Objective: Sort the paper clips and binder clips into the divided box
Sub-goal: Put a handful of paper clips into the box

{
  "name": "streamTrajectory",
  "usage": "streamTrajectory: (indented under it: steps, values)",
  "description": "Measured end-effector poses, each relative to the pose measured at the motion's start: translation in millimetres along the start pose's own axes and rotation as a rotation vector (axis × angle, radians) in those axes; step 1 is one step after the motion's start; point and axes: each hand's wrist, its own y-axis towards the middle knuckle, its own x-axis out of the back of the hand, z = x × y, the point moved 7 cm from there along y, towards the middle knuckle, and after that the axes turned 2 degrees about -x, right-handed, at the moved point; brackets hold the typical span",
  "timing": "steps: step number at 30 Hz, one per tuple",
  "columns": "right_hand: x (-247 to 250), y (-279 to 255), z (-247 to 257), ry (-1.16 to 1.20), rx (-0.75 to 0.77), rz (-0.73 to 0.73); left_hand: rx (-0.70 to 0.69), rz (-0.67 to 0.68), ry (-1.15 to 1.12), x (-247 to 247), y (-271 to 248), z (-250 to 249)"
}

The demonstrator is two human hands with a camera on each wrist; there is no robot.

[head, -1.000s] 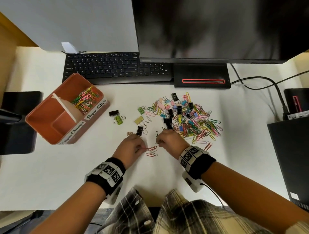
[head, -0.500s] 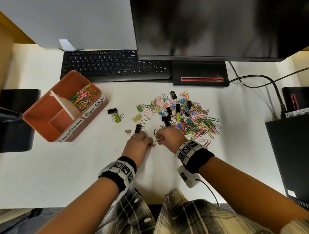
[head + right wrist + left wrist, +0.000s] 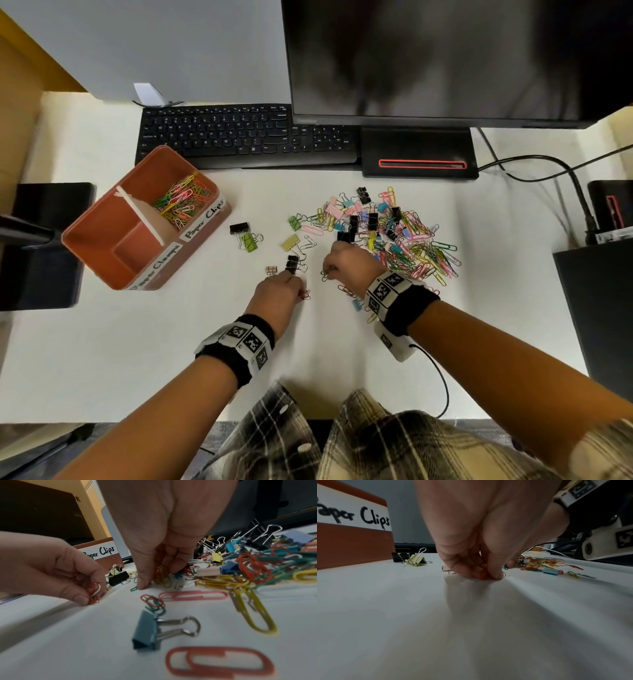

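Note:
An orange divided box [image 3: 102, 240] stands at the left, with coloured paper clips [image 3: 178, 205] in its far compartment, labelled "Paper Clips". A mixed pile of paper clips and binder clips [image 3: 394, 236] lies mid-desk. My left hand [image 3: 298, 289] pinches red paper clips [image 3: 482, 573] against the desk, also visible as red paper clips [image 3: 93, 592] from the right wrist. My right hand [image 3: 329, 270] curls over a few paper clips [image 3: 161, 573] at the pile's near-left edge. Its index fingertip [image 3: 142, 585] presses the desk beside a small green paper clip [image 3: 133, 588].
Loose binder clips lie between box and pile: black [image 3: 239, 228], green [image 3: 250, 241], yellow [image 3: 290, 242], black [image 3: 292, 264]. A blue binder clip [image 3: 145, 630] sits near my right wrist. Keyboard [image 3: 239, 137], monitor [image 3: 445, 61], cables [image 3: 548, 164] stand behind; dark devices [image 3: 599, 308] flank.
The red paper clips that lay on the desk between my hands are now in my left fingers. My right hand has shifted a little farther, toward the pile.

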Motion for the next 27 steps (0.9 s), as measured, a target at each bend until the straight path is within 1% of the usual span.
streamTrajectory:
  steps: [3, 5, 8, 10, 12, 14, 16, 18, 21, 23, 25, 27]
  values:
    - [-0.3, 0.6, 3.9, -0.066, 0.039, 0.005, -0.067, 0.01, 0.036, 0.6, -0.4, -6.0]
    - [-0.1, 0.7, 6.9, -0.107, 0.065, 0.008, -0.108, -0.015, 0.053, 2.1, -2.1, -7.2]
    - [-0.8, 1.3, 7.1, -0.118, 0.047, 0.028, -0.118, -0.038, 0.021, 0.3, -3.3, -4.3]
    - [-2.6, 2.4, 6.8, -0.111, 0.011, 0.047, -0.121, -0.032, -0.048, -1.9, -5.3, -3.0]
    - [-4.6, 3.4, 8.9, -0.132, -0.014, 0.072, -0.117, -0.069, -0.202, 7.1, -9.9, -1.7]
    - [-4.2, 1.6, 12.6, -0.162, -0.028, 0.108, -0.081, -0.156, -0.334, 31.7, -17.2, 2.1]
    - [7.0, 0.0, 25.0, -0.136, -0.014, 0.086, -0.036, -0.287, -0.387, 72.3, -27.0, 11.1]
    - [32.6, 2.7, 51.3, -0.042, 0.036, -0.02, 0.034, -0.404, -0.392, 117.7, -34.3, 29.9]
    - [79.4, 18.1, 113.0, 0.051, 0.162, -0.211, 0.205, -0.531, -0.381, 174.5, -37.3, 79.4]
    - [104.7, 36.0, 156.8, 0.107, 0.221, -0.302, 0.318, -0.582, -0.381, 203.3, -35.3, 110.8]
    - [118.3, 60.7, 191.5, 0.168, 0.237, -0.351, 0.397, -0.604, -0.422, 221.8, -27.8, 135.0]
    - [119.9, 82.8, 213.7, 0.192, 0.22, -0.348, 0.441, -0.536, -0.416, 226.6, -16.7, 148.8]
